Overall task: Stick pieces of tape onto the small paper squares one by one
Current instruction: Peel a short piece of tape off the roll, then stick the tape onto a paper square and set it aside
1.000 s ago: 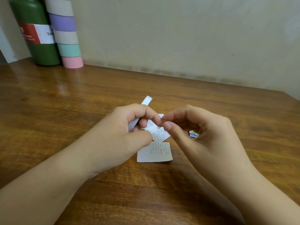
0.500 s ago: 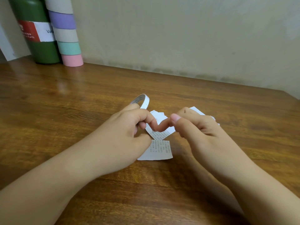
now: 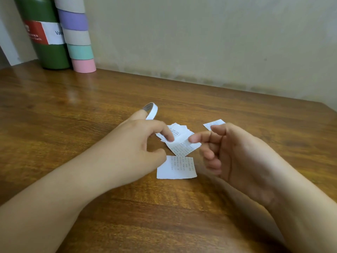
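A wooden table (image 3: 182, 216) fills most of the view, backed by a pale wall (image 3: 200, 33). At the far left corner a green bottle (image 3: 45, 52) with a red and white label is stood against the wall, and just beside it, to its right, a stack of pastel tape rolls (image 3: 77, 42) is seen, pink at the bottom, then mint, beige and lilac.

The left hand (image 3: 135, 148) is reached in from the lower left. A white tape roll (image 3: 151, 111) is worn like a ring round one of its far fingers, so the hand is counted as holding the roll; its forefinger is bent downward and its tip is pressed on the upper left corner of a printed paper square (image 3: 182, 147), which is tilted like a diamond. The thumb is spread toward the nearer square (image 3: 176, 168), which lies flat on the table just below the tilted one.

The right hand (image 3: 237, 156) is held just right of the squares, fingers loosely curled. Its forefinger and thumb are brought together at the right corner of the tilted square, where a small whitish strip, seemingly tape, is pinched; the strip is blurred.

Behind the tilted square a small pile of further squares (image 3: 176, 129) is lain, partly covered by the left forefinger. One more square (image 3: 214, 123) is seen beyond the right hand's knuckles.
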A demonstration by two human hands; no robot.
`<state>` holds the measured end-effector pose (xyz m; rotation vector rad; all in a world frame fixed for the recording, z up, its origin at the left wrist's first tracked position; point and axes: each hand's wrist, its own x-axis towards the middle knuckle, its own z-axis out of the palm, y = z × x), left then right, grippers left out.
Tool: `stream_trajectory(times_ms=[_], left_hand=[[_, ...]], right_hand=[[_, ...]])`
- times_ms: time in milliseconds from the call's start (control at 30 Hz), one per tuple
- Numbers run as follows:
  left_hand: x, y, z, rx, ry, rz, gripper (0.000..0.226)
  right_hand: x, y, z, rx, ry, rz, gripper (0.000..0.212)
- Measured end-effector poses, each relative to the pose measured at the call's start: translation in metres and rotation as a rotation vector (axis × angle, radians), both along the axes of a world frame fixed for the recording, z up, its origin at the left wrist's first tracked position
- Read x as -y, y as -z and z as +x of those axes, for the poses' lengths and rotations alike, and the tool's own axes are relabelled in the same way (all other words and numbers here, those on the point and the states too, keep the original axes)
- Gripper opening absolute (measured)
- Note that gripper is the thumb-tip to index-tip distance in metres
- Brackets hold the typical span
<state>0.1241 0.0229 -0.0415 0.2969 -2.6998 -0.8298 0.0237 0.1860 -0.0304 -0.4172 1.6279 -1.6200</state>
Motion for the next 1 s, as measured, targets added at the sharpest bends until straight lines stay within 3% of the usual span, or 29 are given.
stream_trajectory(times_ms=[67, 333, 567, 1000], left_hand=[[0.002, 0.004, -0.001, 0.075, -0.026, -0.084, 0.010], [-0.001, 0.007, -0.002, 0.242, 0.014, -0.242, 0.020], [-0.013, 0.010, -0.003, 0.278, 0.095, -0.271, 0.045], [-0.012, 0.013, -0.003, 0.254, 0.109, -0.266, 0.043]], right_hand=[[-0.004, -0.001, -0.004, 0.096, -0.052, 0.052, 0.036], [-0.005, -0.003, -0.006, 0.136, -0.125, 0.147, 0.037], [-0.005, -0.003, -0.006, 0.087, -0.144, 0.235, 0.037], [-0.001, 0.003, -0.005, 0.000, -0.117, 0.319, 0.036]])
